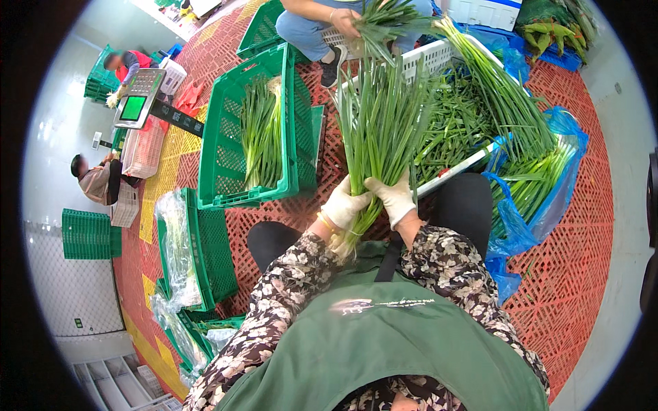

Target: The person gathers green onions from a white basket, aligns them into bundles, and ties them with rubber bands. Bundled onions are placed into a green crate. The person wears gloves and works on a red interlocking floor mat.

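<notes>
In front of my lap is a large bunch of green onions [378,126], leaves pointing away from me and pale root ends towards my apron. My gloved left hand [347,203] grips the stalks just above the roots, from the left side. Closed on the same bunch from the right is my gloved right hand [394,200], its thumb across the stalks. A band seems to circle the stalks below my hands. Beyond, a white plastic crate [426,60] holds loose cut green leaves [455,128]. More long green onions [493,82] lie across its right side.
A green plastic crate [218,136] with bundled green onions [261,133] stands left, near a digital scale [140,98]. Blue plastic bags [560,190] with greens lie right. Opposite, a co-worker's hand [345,22] holds greens. Bagged stalks [179,246] rest on green crates at lower left.
</notes>
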Tool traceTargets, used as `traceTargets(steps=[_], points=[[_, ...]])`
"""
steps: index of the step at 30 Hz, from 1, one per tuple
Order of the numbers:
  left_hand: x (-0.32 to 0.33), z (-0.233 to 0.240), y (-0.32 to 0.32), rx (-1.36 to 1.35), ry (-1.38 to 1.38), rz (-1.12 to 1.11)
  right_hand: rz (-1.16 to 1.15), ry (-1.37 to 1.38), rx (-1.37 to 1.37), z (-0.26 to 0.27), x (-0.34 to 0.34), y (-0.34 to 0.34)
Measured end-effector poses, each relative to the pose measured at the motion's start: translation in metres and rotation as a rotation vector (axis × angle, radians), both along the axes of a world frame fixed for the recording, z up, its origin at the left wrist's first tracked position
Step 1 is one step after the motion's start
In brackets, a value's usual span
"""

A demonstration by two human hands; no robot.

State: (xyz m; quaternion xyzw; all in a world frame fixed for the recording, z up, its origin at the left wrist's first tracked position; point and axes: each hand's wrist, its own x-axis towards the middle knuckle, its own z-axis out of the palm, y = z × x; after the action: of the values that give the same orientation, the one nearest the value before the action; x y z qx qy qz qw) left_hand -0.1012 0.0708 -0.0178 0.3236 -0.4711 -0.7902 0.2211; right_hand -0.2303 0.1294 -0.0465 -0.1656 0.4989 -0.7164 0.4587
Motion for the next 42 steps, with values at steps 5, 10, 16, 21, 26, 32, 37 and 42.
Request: traceTargets(steps=[5, 10, 16, 21, 26, 32, 37, 42], points=[[-0.006, 0.008, 0.004, -0.049, 0.012, -0.007, -0.008, 0.039, -0.013, 0.003, 0.000, -0.003], [-0.006, 0.014, -0.011, 0.055, 0.074, -0.088, -0.022, 0.007, -0.025, 0.013, 0.003, 0.006], [-0.001, -0.002, -0.009, 0.090, 0.183, -0.051, -0.039, -0.043, -0.035, 0.018, 0.004, 0.010], [0.006, -0.007, -0.005, -0.025, 0.138, -0.032, -0.122, -0.007, 0.018, 0.009, 0.004, 0.006], [0.006, 0.001, 0.003, -0.178, 0.097, -0.017, -0.315, 0.435, 0.240, 0.040, -0.029, 0.011], [0.000, 0.001, 0.011, -0.294, 0.054, 0.032, -0.146, 1.439, -0.300, 0.095, -0.039, 0.013], [0.003, -0.006, 0.016, -0.276, 0.066, 0.092, -0.017, 1.611, 0.242, 0.089, -0.024, 0.002], [0.007, -0.015, 0.018, -0.241, 0.060, 0.122, -0.123, 1.528, 0.209, 0.071, -0.025, 0.000]])
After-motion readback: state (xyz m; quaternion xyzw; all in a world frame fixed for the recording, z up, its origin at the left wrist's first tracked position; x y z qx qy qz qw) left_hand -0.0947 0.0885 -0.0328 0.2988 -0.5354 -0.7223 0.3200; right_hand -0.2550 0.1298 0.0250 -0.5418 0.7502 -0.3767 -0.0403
